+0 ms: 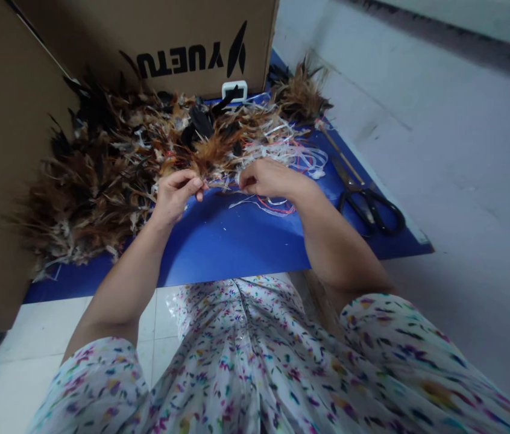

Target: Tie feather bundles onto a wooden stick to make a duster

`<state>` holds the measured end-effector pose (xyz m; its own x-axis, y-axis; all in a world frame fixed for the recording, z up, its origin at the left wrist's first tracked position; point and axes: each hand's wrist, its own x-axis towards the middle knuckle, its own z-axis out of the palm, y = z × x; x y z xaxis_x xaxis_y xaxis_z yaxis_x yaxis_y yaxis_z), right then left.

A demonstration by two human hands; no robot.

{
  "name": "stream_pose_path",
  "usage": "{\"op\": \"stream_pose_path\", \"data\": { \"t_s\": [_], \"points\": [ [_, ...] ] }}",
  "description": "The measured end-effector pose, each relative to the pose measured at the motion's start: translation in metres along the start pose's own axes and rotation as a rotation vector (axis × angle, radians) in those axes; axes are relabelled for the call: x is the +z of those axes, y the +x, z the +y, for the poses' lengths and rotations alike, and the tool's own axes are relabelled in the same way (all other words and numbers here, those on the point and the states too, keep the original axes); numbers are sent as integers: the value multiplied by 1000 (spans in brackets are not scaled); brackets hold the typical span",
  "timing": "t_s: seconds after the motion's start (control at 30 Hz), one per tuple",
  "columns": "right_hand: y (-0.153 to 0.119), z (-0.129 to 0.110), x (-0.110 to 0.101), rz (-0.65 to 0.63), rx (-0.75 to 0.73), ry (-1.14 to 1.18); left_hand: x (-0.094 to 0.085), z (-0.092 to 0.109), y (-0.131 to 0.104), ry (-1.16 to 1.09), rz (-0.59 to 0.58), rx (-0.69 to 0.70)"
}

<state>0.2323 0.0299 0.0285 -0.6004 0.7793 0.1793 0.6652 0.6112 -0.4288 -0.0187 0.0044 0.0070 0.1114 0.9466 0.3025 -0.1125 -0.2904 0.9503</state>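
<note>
My left hand is closed in a pinch at the front edge of a large heap of brown and black feathers. A fluffy tan tuft rises just behind its fingertips, but what the pinch holds is too small to tell. To its right, my right hand has its fingers curled together and pointing down. It is beside a tangle of clear and red plastic strips. Whatever is between those fingers is hidden. Both hands are just above the blue tabletop, a short gap apart.
Black-handled scissors lie at the right edge, near a thin stick. Another feather bunch lies at the back right. A small white-framed device stands before a cardboard box. More cardboard bounds the left; a pale wall runs along the right.
</note>
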Motion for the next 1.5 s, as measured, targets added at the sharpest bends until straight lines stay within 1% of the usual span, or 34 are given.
{"op": "stream_pose_path", "data": {
  "t_s": [0.1,0.2,0.3,0.47,0.6,0.7,0.83,0.93,1.07,1.17,1.3,1.4,1.5],
  "points": [
    [1,-3,4,-54,-16,-4,2,2,2,-32,56,-34],
    [4,-9,10,-22,12,-67,4,4,3,-54,88,-49],
    [9,-12,18,-7,31,-131,4,4,4,-74,87,-42],
    [13,-8,31,-66,42,-232,5,3,4,-78,100,-78],
    [14,-6,34,-46,44,-228,7,4,3,-88,102,-101],
    [14,-5,29,3,71,-64,7,3,4,-115,78,-75],
    [14,-4,20,131,109,369,5,-1,5,-134,54,-66],
    [13,-5,16,201,147,707,5,-4,5,-154,18,-56],
    [11,-10,15,284,175,999,7,-6,2,-134,-24,-67],
    [11,-15,15,317,195,1111,9,-9,-1,-97,-65,-48],
    [12,-19,19,307,218,1170,9,-12,-5,-45,-145,-9],
    [13,-24,24,304,213,1229,10,-12,-7,3,-202,-9],
    [14,-29,28,297,206,1292,10,-11,-9,27,-235,-12]
  ]
}}
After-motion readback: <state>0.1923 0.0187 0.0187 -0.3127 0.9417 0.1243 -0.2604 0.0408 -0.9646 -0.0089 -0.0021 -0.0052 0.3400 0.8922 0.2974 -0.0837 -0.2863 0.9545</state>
